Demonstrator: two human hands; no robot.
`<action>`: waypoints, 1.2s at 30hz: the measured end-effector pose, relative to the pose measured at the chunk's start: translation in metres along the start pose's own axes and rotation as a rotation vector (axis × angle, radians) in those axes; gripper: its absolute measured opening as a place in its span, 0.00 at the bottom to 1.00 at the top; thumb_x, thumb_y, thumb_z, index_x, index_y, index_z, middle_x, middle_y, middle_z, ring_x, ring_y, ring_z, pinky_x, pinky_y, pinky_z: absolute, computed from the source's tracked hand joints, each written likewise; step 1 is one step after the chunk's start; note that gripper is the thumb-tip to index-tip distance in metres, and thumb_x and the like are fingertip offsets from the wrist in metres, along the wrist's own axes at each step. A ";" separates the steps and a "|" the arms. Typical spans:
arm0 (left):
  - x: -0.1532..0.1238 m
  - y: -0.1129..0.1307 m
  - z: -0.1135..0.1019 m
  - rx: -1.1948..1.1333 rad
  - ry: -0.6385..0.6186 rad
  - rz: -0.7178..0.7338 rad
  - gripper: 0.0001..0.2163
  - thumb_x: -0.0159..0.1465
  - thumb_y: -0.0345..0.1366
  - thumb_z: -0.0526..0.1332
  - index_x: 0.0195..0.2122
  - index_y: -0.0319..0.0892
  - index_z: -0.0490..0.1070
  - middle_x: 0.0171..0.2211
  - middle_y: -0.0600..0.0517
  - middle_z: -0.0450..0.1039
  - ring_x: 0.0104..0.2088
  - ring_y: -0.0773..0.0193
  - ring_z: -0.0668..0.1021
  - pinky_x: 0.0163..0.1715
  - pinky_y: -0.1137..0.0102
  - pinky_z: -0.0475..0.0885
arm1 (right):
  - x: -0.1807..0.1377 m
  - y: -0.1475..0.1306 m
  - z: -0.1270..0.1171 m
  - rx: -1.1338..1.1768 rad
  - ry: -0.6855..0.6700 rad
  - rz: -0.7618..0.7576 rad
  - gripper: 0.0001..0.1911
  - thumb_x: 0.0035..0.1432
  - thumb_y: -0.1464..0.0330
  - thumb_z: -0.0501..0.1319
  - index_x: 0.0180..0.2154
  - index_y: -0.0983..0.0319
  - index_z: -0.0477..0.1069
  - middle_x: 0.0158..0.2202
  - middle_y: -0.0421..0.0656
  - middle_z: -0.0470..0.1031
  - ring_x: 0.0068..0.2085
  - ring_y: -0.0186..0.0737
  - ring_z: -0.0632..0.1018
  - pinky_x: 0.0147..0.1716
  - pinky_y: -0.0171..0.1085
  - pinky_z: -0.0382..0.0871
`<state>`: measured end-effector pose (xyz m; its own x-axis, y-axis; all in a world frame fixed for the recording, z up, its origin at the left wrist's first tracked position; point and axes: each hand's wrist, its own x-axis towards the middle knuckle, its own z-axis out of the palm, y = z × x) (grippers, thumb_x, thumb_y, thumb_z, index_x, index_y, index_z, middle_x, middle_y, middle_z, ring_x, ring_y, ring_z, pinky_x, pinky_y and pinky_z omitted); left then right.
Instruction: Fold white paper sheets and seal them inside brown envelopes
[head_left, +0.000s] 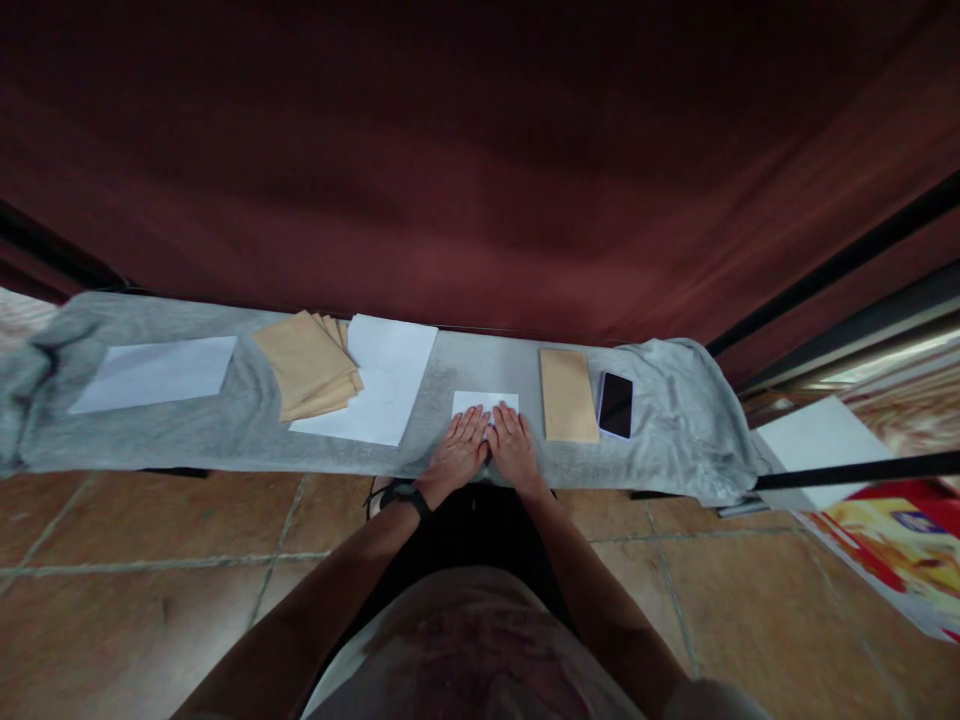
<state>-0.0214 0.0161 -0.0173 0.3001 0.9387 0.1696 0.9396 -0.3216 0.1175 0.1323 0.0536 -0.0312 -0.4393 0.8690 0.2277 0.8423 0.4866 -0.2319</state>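
A small white piece of paper [487,399], perhaps folded, lies on the grey cloth in front of me. My left hand [460,445] rests flat on its left part, fingers stretched out. Beside it my right hand [513,445] lies flat on the right part, also with fingers extended. The hands almost touch and cover the paper's near portion. Just right of them is a brown envelope [570,396]. To the left lies a larger white sheet [390,385], partly under a fanned stack of brown envelopes [311,365].
A phone [616,405] with a dark screen lies right of the single envelope. Another white sheet [161,372] is at the far left. Grey cloth [660,420] covers the narrow bench, backed by a dark red curtain [480,200]. At right are a black bar [862,472] and a colourful box [907,550].
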 end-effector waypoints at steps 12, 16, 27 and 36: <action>-0.005 -0.003 0.000 -0.025 0.013 0.142 0.26 0.72 0.36 0.47 0.69 0.32 0.54 0.71 0.38 0.52 0.72 0.53 0.52 0.71 0.51 0.51 | -0.030 0.003 -0.007 -0.053 0.104 0.020 0.26 0.73 0.62 0.49 0.67 0.64 0.61 0.70 0.53 0.59 0.68 0.53 0.64 0.65 0.57 0.55; -0.001 -0.003 -0.005 -0.050 -0.043 0.174 0.26 0.72 0.36 0.47 0.70 0.32 0.53 0.72 0.39 0.50 0.72 0.54 0.52 0.71 0.53 0.49 | -0.030 0.003 -0.010 -0.058 0.039 0.035 0.26 0.72 0.63 0.51 0.67 0.63 0.60 0.70 0.55 0.57 0.69 0.53 0.62 0.65 0.58 0.53; 0.008 -0.001 -0.011 -0.059 -0.097 0.174 0.27 0.72 0.37 0.47 0.70 0.31 0.54 0.72 0.39 0.51 0.72 0.54 0.52 0.71 0.55 0.47 | -0.031 0.006 -0.003 -0.077 0.073 0.023 0.28 0.73 0.62 0.47 0.69 0.65 0.57 0.70 0.56 0.57 0.69 0.52 0.62 0.66 0.56 0.51; 0.010 0.000 -0.009 -0.052 -0.086 0.176 0.27 0.71 0.37 0.48 0.70 0.32 0.53 0.71 0.39 0.52 0.72 0.53 0.53 0.71 0.52 0.48 | -0.031 0.004 -0.007 -0.063 0.065 0.024 0.27 0.73 0.62 0.47 0.68 0.67 0.58 0.70 0.56 0.56 0.69 0.53 0.60 0.66 0.57 0.51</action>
<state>-0.0197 0.0248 -0.0071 0.4741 0.8738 0.1085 0.8621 -0.4857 0.1443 0.1514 0.0277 -0.0321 -0.3990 0.8718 0.2843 0.8712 0.4571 -0.1790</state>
